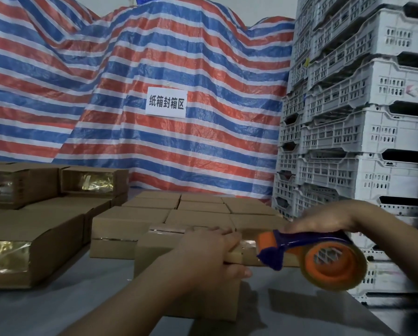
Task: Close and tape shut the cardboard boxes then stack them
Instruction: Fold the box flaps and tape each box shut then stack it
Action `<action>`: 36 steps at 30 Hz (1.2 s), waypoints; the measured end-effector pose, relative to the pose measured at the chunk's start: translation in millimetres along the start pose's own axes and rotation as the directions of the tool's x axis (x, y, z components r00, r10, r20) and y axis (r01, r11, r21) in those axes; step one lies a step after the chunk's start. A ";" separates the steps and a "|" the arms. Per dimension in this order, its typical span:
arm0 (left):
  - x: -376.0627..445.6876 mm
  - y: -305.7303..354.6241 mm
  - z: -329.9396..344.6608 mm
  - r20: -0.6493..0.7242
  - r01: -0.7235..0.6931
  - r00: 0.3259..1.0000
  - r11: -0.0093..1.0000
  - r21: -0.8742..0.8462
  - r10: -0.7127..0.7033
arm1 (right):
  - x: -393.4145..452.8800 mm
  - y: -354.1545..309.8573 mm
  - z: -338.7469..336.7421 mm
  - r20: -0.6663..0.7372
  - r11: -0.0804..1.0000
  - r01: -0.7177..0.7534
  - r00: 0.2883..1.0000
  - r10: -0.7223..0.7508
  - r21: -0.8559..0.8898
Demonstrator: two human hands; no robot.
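Cardboard is everywhere on this grey table (57, 309): one box (154, 251) sits nearest, under both hands, with a strip of clear tape shining along its top. Behind it a block of closed boxes (198, 209) stands in three rows running away toward the far side, about nine tops showing, packed edge to edge. On the left are roughly five more boxes (33, 238), three of them showing a glossy taped end, two stacked on the far left. The left hand (210, 253) grips the near box, fingers over its top and thumb on its near side. The right hand (322, 221) is curled round the handle of one blue and orange tape dispenser (319, 253), its roll hanging just off the right end of the box. Two columns of white slotted crates (358, 132) rise at the right; whether anything is inside them cannot be told. One striped tarp (106, 81) hangs behind, carrying one white sign (166, 102).
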State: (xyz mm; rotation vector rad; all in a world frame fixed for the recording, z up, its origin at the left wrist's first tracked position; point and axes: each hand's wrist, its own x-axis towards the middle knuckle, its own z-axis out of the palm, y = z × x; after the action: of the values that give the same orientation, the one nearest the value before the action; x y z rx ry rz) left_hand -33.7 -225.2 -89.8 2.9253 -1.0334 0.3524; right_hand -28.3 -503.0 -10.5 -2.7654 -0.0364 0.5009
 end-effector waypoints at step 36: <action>-0.8 5.5 -3.2 0.001 0.063 0.998 0.996 -0.057 -0.063 | 43.1 -125.3 117.3 -0.595 0.323 0.579 0.801 -0.059 0.748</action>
State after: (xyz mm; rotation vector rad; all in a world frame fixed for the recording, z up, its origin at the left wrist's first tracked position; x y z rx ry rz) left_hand -38.4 -228.7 -87.2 2.8988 -0.9331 0.3171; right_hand -24.3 -344.0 -88.0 -1.5713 -0.1651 -0.2729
